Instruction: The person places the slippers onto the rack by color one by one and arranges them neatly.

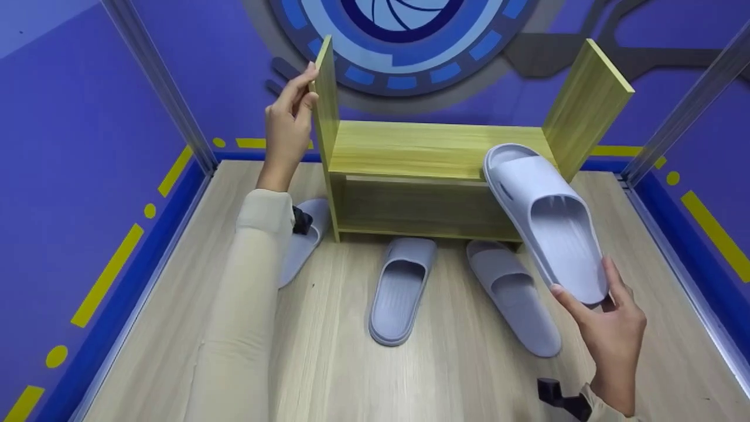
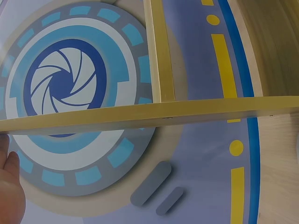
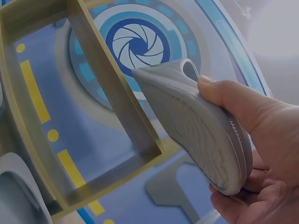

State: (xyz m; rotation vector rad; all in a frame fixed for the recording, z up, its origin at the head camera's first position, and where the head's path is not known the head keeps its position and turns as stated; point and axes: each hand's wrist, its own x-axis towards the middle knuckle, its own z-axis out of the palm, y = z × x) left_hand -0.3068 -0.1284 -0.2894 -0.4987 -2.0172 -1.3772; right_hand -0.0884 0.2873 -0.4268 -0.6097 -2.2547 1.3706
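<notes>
In the head view, my right hand grips a grey slide slipper by its heel end, thumb on one side and fingers on the other. That slipper's toe overlaps the right end of the rack's upper shelf; the right wrist view shows its ribbed sole. My left hand touches the upper front edge of the rack's left side panel from the outer side. Only part of this hand shows in the left wrist view, below the panel's edge.
On the wood-look floor lie a middle slipper, another right of it, and one partly hidden behind the left sleeve. The rack's right side panel rises beside the held slipper. Blue printed walls stand around.
</notes>
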